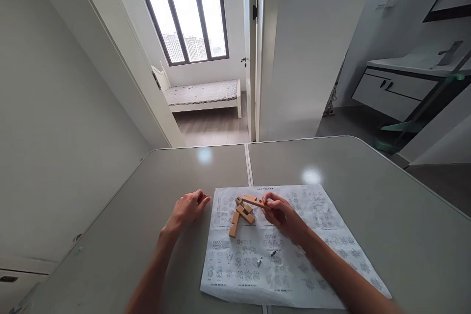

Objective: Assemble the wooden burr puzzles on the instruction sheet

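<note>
Hidden: the far end of the held notched stick is disappearing under the right hand; the right hand's lower fingers are curling out of sight beneath the palm.
Hard to make out: the fine print on the paper sheet; two small dark-and-silver items are lying on it, too small to identify.
Cut off: both forearms are running out at the bottom edge.
Right fingers: closing on the stick, thumb and index pinching its end.
Left hand: resting on the table left of the sheet, fingers loosely curling, thumb standing apart.
Wooden pieces: clustering on the sheet beside the stick's free end; contact cannot be told.
Loose notched piece: lying just nearer the wearer.
</note>
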{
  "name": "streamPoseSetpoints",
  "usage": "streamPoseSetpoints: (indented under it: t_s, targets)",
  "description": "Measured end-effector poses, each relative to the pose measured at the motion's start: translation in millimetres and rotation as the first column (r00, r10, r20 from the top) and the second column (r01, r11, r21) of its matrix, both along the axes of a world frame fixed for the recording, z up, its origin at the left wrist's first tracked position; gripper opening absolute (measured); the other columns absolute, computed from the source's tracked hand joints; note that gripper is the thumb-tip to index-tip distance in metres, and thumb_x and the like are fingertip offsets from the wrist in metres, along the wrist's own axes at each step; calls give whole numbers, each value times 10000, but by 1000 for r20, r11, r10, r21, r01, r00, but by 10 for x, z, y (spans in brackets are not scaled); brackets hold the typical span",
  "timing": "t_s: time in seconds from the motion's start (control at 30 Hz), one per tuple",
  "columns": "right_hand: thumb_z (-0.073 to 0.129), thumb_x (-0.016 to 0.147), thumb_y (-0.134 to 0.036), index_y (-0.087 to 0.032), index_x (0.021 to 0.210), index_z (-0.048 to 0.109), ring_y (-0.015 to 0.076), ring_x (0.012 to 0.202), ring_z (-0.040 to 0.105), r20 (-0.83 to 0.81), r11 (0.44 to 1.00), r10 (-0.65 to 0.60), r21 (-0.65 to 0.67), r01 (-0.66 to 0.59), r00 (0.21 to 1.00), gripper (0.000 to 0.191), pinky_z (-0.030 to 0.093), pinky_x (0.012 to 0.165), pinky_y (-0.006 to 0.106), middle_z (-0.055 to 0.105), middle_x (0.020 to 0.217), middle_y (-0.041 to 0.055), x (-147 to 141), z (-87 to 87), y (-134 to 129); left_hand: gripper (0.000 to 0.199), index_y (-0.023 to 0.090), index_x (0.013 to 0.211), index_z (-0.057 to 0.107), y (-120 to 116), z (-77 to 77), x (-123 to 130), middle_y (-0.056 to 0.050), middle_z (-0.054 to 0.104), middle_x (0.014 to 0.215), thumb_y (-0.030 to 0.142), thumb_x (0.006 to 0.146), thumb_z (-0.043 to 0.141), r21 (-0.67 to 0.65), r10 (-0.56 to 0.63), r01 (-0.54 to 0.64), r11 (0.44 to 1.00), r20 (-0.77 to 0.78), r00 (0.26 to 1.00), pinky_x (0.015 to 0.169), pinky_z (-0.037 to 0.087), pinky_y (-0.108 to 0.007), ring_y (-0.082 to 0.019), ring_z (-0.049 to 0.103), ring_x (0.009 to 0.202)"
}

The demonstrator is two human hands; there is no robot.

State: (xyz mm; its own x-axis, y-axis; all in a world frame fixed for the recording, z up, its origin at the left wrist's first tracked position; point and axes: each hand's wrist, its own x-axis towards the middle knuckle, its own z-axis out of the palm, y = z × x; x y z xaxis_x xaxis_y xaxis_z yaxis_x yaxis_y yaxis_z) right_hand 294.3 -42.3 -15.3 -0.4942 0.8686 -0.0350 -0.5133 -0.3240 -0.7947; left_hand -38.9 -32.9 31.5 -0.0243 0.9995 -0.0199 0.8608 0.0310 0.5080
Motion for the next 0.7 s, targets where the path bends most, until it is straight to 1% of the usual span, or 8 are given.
streamPoseSetpoints:
  t_s: [0.17, 0.3, 0.33, 0.37, 0.43, 0.5, 0.57, 0.7]
  targets:
    - [673, 852, -314, -200, 895, 617, 73, 476, 243, -20, 1000, -3, -3, 3, 1000, 134, 174, 478, 225, 435, 578, -76, 1, -26, -1, 461, 227, 815, 584, -29, 61, 116, -16, 646, 550, 658, 944, 480, -24, -7, 13, 1000, 216, 976, 563, 427, -277, -202, 613, 506]
    - [676, 851, -301, -197, 894, 624, 76, 497, 265, -19, 1000, -3, -9, 3, 1000, 124, 192, 484, 216, 439, 593, -68, 1, -45, -4, 526, 204, 897, 589, -64, 160, 195, -28, 669, 645, 715, 930, 471, -95, -52, 102, 990, 430, 901, 533, 469, -249, -178, 628, 561]
    - [675, 852, -301, -197, 896, 627, 76, 495, 261, -19, 1000, 2, -8, -2, 1000, 123, 189, 481, 218, 437, 586, -69, 0, -49, -4, 511, 194, 925, 609, -71, 183, 204, -22, 659, 665, 695, 926, 510, -131, -48, 135, 982, 517, 855, 529, 464, -231, -157, 607, 568]
    - [673, 854, -301, -196, 898, 629, 76, 491, 255, -20, 1000, 5, -8, -5, 1000, 122, 184, 479, 220, 436, 580, -70, -2, -52, -5, 477, 184, 960, 634, -75, 201, 209, -12, 641, 679, 655, 914, 575, -181, -19, 170, 969, 629, 778, 514, 445, -209, -133, 573, 561]
    - [670, 859, -299, -194, 900, 634, 76, 492, 250, -22, 1000, 8, -12, -9, 1000, 119, 179, 479, 223, 440, 578, -69, -4, -60, -7, 391, 171, 1021, 673, -74, 219, 209, 6, 610, 715, 536, 884, 696, -265, 87, 222, 938, 802, 591, 465, 378, -164, -88, 498, 542]
    - [666, 869, -294, -191, 904, 636, 76, 498, 252, -24, 1000, 12, -15, -12, 1000, 113, 179, 483, 223, 449, 586, -66, -4, -71, -9, 329, 155, 1018, 703, -64, 214, 206, 1, 612, 776, 428, 848, 768, -305, 171, 250, 919, 880, 444, 439, 339, -142, -66, 471, 553]
    - [662, 880, -288, -189, 913, 638, 73, 500, 252, -21, 1000, 17, -10, -17, 1000, 107, 181, 489, 225, 454, 596, -65, -3, -82, -10, 314, 128, 969, 723, -53, 197, 212, -19, 631, 829, 401, 831, 793, -308, 193, 269, 912, 904, 380, 444, 351, -141, -61, 481, 576]
    - [660, 893, -285, -188, 938, 639, 71, 494, 244, 1, 999, 27, 17, -27, 1000, 109, 176, 496, 233, 440, 587, -73, -2, -97, -9, 415, 100, 912, 710, -62, 151, 276, 0, 591, 718, 499, 827, 791, -315, 204, 297, 901, 914, 352, 404, 303, -157, -40, 408, 489]
